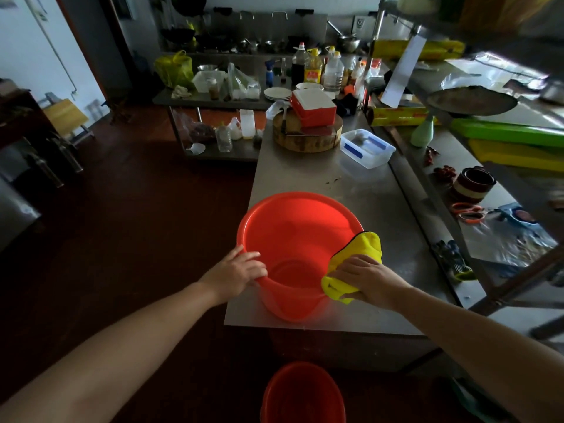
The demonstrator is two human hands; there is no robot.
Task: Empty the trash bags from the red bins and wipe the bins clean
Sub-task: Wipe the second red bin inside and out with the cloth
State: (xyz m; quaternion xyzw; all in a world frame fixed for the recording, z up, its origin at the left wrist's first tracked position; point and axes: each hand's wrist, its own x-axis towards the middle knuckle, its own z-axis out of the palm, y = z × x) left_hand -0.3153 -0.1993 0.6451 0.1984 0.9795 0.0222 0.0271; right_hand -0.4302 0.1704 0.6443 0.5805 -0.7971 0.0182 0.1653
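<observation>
A red bin [293,227] stands on the near end of the steel counter [311,175], tilted toward me, with no bag inside. My left hand [235,270] grips its left rim, fingers curled over the edge. My right hand [366,279] holds a yellow cloth [360,251] pressed against the bin's right rim; the cloth folds over the edge. A second red bin [302,395] stands on the floor below the counter, at the bottom of the view; its inside is dark.
On the counter beyond the bin are a clear plastic box [366,148], a round wooden chopping block [308,135] and a red box [314,108]. A cluttered shelf unit [488,166] runs along the right. Dark floor [122,227] lies to the left.
</observation>
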